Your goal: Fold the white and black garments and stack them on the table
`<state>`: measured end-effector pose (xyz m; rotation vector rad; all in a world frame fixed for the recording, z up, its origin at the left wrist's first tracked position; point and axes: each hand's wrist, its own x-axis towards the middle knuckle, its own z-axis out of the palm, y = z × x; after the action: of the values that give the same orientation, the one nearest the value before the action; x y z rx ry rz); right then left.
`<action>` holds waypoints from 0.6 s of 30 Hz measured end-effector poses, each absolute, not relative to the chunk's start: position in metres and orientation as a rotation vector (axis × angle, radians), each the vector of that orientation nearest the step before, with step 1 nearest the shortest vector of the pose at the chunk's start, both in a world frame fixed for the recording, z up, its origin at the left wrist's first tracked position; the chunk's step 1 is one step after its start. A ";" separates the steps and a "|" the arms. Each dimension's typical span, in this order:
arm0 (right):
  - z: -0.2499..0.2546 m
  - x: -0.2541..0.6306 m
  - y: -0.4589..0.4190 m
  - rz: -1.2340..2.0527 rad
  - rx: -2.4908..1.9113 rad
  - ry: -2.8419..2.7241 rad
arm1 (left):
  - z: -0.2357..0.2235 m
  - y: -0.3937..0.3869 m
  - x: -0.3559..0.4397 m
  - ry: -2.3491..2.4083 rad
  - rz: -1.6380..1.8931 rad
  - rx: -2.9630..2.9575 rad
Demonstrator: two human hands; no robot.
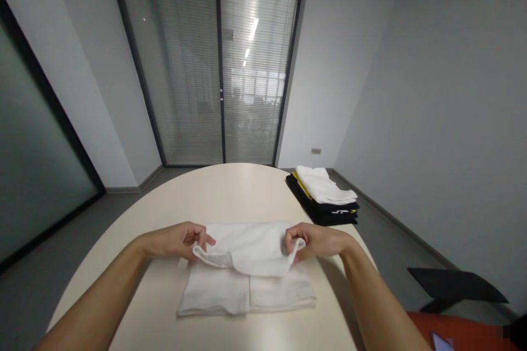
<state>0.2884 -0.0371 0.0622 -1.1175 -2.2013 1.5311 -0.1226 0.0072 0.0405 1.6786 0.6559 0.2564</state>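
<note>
A white garment (247, 249), perhaps a shirt, lies partly folded on the round cream table (135, 296) in front of me. Its upper flap is lifted off the lower layer, which lies flat toward me with a seam line down its middle. My left hand (189, 240) pinches the flap's left corner. At the right corner, my right hand (310, 240) grips the hemmed edge, which curls up beside the fingers. Between the two hands the edge sags a little. The fingertips are partly hidden by the cloth.
At the table's right edge stands a stack of folded clothes: a white one (323, 185) over yellow and black ones (329, 213). A chair with a black armrest (457, 284) and orange seat (444, 323) is at lower right. Beyond the table is a glass partition with blinds (185, 77).
</note>
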 end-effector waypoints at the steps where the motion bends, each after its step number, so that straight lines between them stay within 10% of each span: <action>1: 0.060 0.287 -0.036 1.521 -1.123 -2.223 | 0.040 0.007 -0.121 0.680 0.218 1.726; 18: 0.054 0.284 -0.028 1.351 -1.094 -1.931 | 0.034 0.017 -0.112 0.816 0.581 2.036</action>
<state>0.2841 -0.0282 0.0535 -1.0943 -1.9308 1.3514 -0.1118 0.0166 0.0339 2.0357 0.8164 0.5806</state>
